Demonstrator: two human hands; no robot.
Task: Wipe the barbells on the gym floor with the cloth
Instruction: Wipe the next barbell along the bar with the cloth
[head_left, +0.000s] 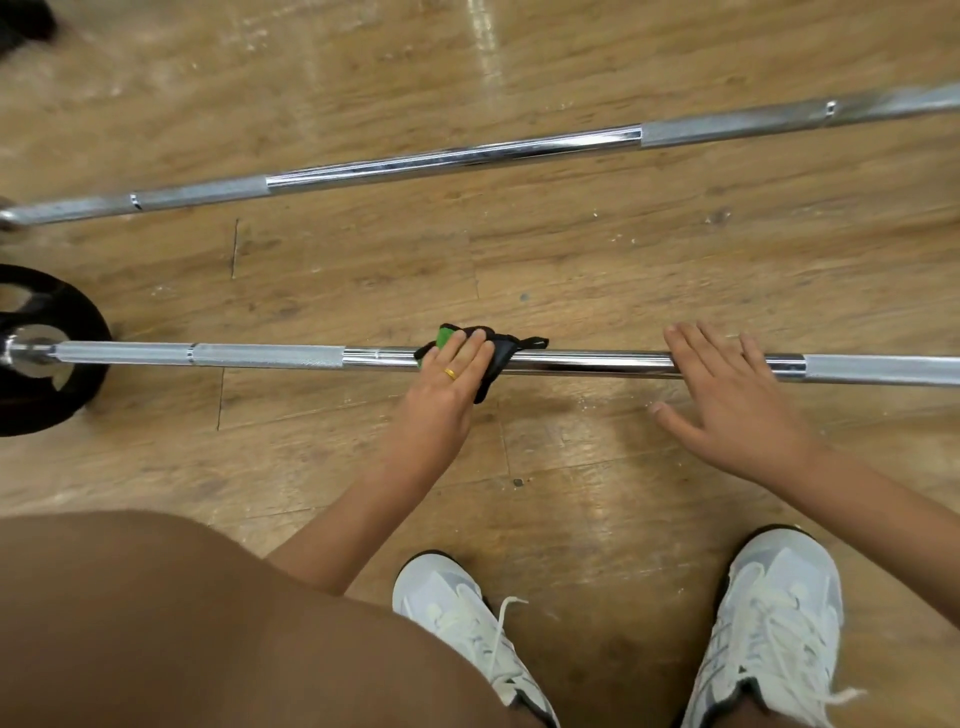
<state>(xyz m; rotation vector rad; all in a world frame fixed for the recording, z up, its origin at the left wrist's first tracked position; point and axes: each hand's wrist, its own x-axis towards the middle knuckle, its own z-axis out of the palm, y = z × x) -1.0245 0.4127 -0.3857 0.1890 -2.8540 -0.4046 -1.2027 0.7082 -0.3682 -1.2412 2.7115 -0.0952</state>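
A chrome barbell (270, 355) lies across the wooden floor in front of me. A black and green cloth (494, 359) is draped over its smooth middle section. My left hand (451, 375), with a gold ring, presses the cloth onto the bar with straight fingers laid over it. My right hand (727, 387) rests flat on the bar further right, fingers spread and straight. A second chrome barbell (447, 156) lies farther away, slanting up to the right, with nothing on it.
A black weight plate (62, 400) sits on the near barbell's left end. My white shoes (467, 613) (769, 623) stand just behind the bar, and my bent knee (182, 623) fills the lower left. A dark object (21, 21) shows at the top left corner.
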